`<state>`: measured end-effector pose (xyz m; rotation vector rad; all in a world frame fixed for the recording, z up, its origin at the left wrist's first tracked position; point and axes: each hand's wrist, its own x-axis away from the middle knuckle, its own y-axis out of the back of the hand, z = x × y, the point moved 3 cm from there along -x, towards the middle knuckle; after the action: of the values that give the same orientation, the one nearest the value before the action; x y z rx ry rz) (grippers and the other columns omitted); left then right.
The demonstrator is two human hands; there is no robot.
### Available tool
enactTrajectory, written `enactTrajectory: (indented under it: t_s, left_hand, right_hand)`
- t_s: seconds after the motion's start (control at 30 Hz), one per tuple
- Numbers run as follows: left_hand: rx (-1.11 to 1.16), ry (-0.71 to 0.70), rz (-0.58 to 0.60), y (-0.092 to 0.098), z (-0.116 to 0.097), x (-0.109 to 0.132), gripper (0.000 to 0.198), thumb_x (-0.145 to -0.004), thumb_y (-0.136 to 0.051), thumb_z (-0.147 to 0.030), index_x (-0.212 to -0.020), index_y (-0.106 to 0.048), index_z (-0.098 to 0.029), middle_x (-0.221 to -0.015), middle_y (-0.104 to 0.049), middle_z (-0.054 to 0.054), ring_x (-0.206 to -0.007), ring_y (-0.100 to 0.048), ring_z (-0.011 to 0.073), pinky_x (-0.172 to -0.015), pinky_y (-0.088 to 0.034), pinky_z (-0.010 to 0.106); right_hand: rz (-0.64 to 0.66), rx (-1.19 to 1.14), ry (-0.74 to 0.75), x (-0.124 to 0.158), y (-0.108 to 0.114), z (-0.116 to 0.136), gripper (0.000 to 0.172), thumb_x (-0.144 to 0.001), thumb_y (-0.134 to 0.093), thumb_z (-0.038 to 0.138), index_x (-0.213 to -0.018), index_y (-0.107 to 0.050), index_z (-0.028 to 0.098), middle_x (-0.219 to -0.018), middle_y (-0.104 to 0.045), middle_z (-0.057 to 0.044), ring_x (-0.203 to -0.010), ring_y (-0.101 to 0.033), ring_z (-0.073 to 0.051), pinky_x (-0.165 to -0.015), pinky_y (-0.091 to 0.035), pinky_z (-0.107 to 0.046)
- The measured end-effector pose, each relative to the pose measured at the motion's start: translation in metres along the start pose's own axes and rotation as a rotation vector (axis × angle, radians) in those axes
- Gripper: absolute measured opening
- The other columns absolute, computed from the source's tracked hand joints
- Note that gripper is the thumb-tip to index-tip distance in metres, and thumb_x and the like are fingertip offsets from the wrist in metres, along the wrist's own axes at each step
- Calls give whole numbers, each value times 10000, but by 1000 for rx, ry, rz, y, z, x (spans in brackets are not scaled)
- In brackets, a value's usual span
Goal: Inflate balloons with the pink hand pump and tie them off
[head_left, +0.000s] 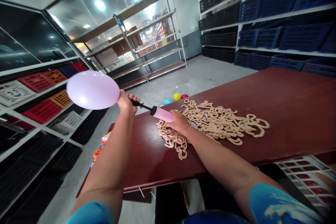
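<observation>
A lilac inflated balloon [93,90] sits at the left, its neck end against my left hand [126,101]. The fingers of that hand are closed around the balloon's neck and the black end of a hand balloon pump. From there a thin black rod runs to the pump's pink barrel [162,114]. My right hand [180,121] wraps around the barrel's far end, over the table. Beneath and beyond it lies a tangled spread of long, limp beige strands [217,122], which look like uninflated modelling balloons. The balloon's mouth is hidden by my left fingers.
The strands lie on a dark red table [288,94]. Past its far edge are blue [167,101], yellow [176,96] and red balloons [184,96]. Crate-filled shelves stand left and right, a metal rack [147,42] behind. A white wire basket [307,175] is at the lower right.
</observation>
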<state>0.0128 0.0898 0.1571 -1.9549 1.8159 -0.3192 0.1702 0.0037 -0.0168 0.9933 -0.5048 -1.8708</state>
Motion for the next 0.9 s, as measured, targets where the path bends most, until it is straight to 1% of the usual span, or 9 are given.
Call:
enactTrajectory:
  t_s: [0.07,0.13,0.23,0.3,0.37,0.57,0.67,0.77,0.9]
  left_hand:
    - [-7,42,0,-4,23,10,391,-809,-429,-452,-588,-219,-208,-431,-266,-70,-327,-313,78,-380,-321,223]
    - [-1,63,7,-6,38,19,406,-807,-433,-471,-588,-213,-208,-431,-264,-71,-330,-309,77,-380,-321,225]
    - [16,60,15,-5,42,27,420,-803,-440,-487,-589,-210,-209,-436,-257,-72,-333,-305,75,-382,-326,225]
    - [20,54,12,-2,35,27,415,-804,-442,-482,-592,-210,-210,-438,-255,-72,-334,-312,78,-385,-336,229]
    - [19,39,-3,2,19,23,401,-806,-441,-462,-595,-209,-213,-439,-260,-70,-332,-323,83,-384,-340,234]
    - [5,-89,-14,14,-53,-3,336,-804,-419,-359,-590,-210,-206,-445,-266,-66,-327,-321,80,-375,-334,223]
    - [-13,-97,-34,17,-75,-15,332,-800,-414,-350,-586,-207,-202,-438,-254,-68,-325,-299,74,-367,-320,212]
    - [-9,-82,-46,13,-74,-19,347,-809,-404,-372,-586,-200,-201,-431,-244,-70,-325,-294,71,-369,-311,207]
    - [1,-47,-25,0,-41,-11,367,-821,-397,-404,-588,-197,-203,-431,-252,-68,-324,-306,73,-368,-311,211]
  right_hand:
    - [0,6,-6,-1,0,0,391,-636,-620,425,-948,-523,212,-800,-612,-52,-706,-572,-194,-580,-375,-303]
    - [8,0,-9,-1,2,2,385,-636,-624,420,-941,-523,206,-803,-617,-56,-711,-574,-197,-583,-372,-302]
    - [7,-15,6,0,4,5,399,-636,-631,419,-955,-522,205,-827,-621,-60,-724,-573,-198,-588,-361,-296]
    - [5,-17,23,1,6,7,412,-633,-635,419,-969,-521,209,-836,-619,-56,-732,-570,-195,-593,-353,-289]
    - [7,-11,30,1,7,8,431,-624,-643,421,-980,-519,212,-842,-614,-53,-737,-565,-191,-597,-346,-283]
    - [24,-29,26,0,8,7,452,-607,-649,418,-986,-517,209,-833,-601,-46,-740,-556,-188,-589,-342,-278]
    - [22,-52,32,-1,7,8,428,-610,-639,438,-952,-516,214,-828,-598,-44,-734,-560,-187,-579,-355,-280]
    - [27,-55,17,-1,5,7,379,-611,-635,415,-912,-516,218,-795,-602,-40,-702,-559,-184,-560,-358,-288]
    - [2,-43,-17,0,3,2,362,-625,-621,420,-911,-516,225,-786,-606,-45,-681,-558,-189,-549,-359,-302]
